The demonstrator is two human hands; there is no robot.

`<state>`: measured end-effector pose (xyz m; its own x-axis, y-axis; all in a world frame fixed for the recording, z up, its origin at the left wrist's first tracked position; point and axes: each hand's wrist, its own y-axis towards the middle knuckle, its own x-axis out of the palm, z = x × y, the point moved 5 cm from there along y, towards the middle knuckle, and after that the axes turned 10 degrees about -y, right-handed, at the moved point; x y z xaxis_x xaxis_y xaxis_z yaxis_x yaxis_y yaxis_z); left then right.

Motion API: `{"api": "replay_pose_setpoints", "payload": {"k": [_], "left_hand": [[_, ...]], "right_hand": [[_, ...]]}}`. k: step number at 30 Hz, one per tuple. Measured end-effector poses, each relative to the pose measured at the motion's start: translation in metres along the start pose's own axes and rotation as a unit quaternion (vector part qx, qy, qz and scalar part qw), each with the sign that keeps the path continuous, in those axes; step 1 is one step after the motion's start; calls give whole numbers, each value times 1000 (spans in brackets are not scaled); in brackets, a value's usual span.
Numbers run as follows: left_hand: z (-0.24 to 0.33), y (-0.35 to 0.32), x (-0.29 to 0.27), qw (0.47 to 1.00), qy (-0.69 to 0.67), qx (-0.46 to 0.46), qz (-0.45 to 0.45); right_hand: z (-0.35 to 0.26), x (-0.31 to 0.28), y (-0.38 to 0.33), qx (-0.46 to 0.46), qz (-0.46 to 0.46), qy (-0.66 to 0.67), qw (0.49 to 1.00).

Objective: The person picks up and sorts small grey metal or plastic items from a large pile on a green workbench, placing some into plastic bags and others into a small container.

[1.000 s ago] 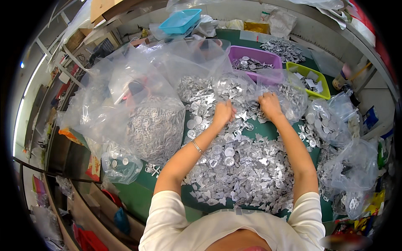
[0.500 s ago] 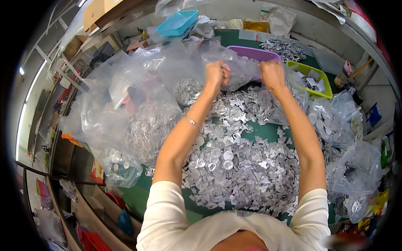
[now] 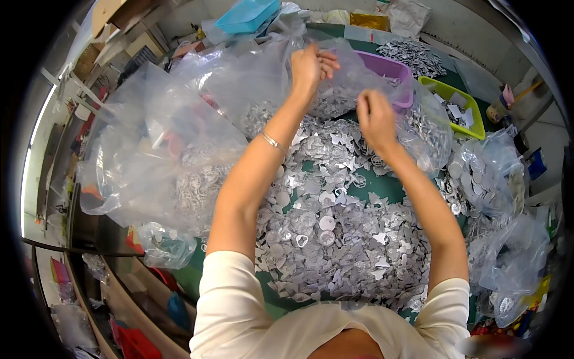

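My left hand (image 3: pixel 308 69) is raised at the far middle, against a clear plastic bag (image 3: pixel 344 75) with silvery metal pieces at its bottom. Its fingers are loosely bent and apart. Nearer and to the right, my right hand (image 3: pixel 376 122) is slightly blurred, with half-curled fingers and nothing visible in them. It sits beside the same bag, over the far part of the loose pieces. Below my forearms spreads a large pile of flat silvery metal pieces (image 3: pixel 353 251), some round, some butterfly-like, on the green table top (image 3: pixel 376 188).
Large clear bags of metal pieces (image 3: pixel 197 185) bulge on the left. Another filled bag (image 3: pixel 424 134) stands beside the purple basin (image 3: pixel 406 90); a lime-green tray (image 3: pixel 475 119) lies farther right. More bags (image 3: pixel 511 257) crowd the right edge. A blue tray (image 3: pixel 248 17) is at the back.
Both hands were closed at the bag's upper edge. My left hand has loosened and moved up; my right hand has let go and come down toward me. The view has shifted slightly.
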<state>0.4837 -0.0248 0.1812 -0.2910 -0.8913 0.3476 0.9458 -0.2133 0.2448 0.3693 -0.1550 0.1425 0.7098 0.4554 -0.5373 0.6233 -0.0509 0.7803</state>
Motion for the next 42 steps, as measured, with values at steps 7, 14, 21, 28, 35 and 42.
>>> {"api": "replay_pose_setpoints", "payload": {"k": [7,14,21,28,35,42], "left_hand": [[-5,14,3,999,8,26,-35],[-10,7,-2,999,-12,19,-33],[-22,-12,7,995,-64,30,-67],[-68,-106,-5,974,174,77,-121],[-105,-149,-33,765,599,201,-128],[-101,-168,-24,814,536,138,-176]], "right_hand": [[66,95,-56,53,-233,-42,970],[62,106,-72,-24,-346,-81,934],[45,102,-72,-13,-321,-68,944],[22,79,-82,-27,-286,-77,955],[3,44,-109,-8,-207,-28,978],[-14,15,-124,-9,-213,-6,977]]}}
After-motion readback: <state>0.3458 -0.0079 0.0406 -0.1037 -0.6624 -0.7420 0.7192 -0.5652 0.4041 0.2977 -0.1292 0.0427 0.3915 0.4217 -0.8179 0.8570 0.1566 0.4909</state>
